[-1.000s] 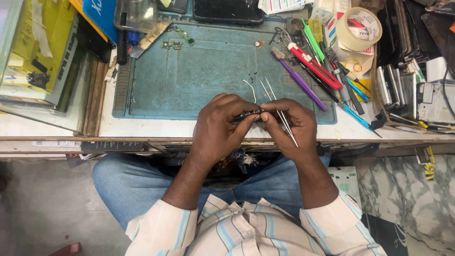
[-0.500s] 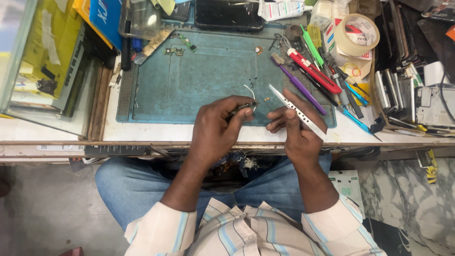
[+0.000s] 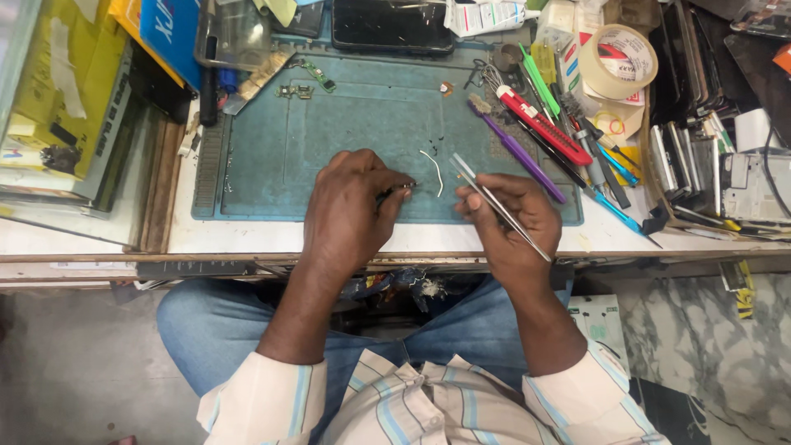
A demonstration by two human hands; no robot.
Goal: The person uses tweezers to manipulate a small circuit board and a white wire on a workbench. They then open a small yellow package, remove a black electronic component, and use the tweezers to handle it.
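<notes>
Head view: I see a teal mat (image 3: pixel 346 124) mid-frame, cluttered bench; left hand (image 3: pixel 350 206) pinches a small part (image 3: pixel 395 191), right hand (image 3: pixel 511 218) grips tweezers (image 3: pixel 494 204).

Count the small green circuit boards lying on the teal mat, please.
2, both near the teal mat's top-left corner: one small green circuit board by a metal strip, another just above-right. More may be hidden among the clutter.

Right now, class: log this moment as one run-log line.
left hand: pinches small dark part | right hand: holds tweezers | thin white wire: lies on teal mat
</notes>
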